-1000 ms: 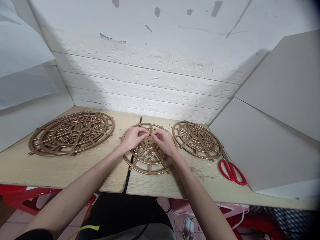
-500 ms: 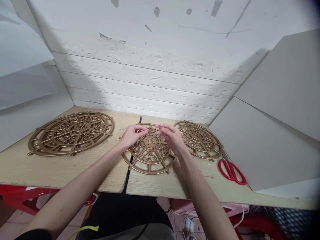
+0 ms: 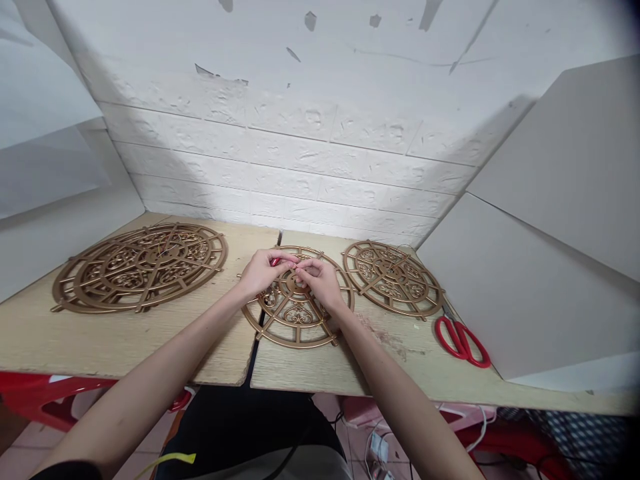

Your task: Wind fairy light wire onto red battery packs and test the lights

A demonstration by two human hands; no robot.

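My left hand (image 3: 261,270) is closed in a pinch, with a small red object (image 3: 275,262) showing between thumb and forefinger; its kind is unclear. Against its fingertips, the fingers of my right hand (image 3: 321,281) are pinched too, and what they hold is too small to make out. Both hands are above the hub of a round gold openwork disc (image 3: 299,325) with spokes and scroll ornaments, which lies flat on the table and is partly hidden by them.
Stacked gold discs (image 3: 140,267) lie at the left, and another gold disc (image 3: 393,277) at the right. Red-handled scissors (image 3: 463,341) rest near the right panel (image 3: 550,267). A white brick-patterned wall (image 3: 290,160) closes the back. A dark gap divides the tabletop (image 3: 310,373).
My right hand has moved left and slightly down, from beside the hub to meet the left fingertips, its fingers closing into a pinch. The left hand has stayed nearly still.
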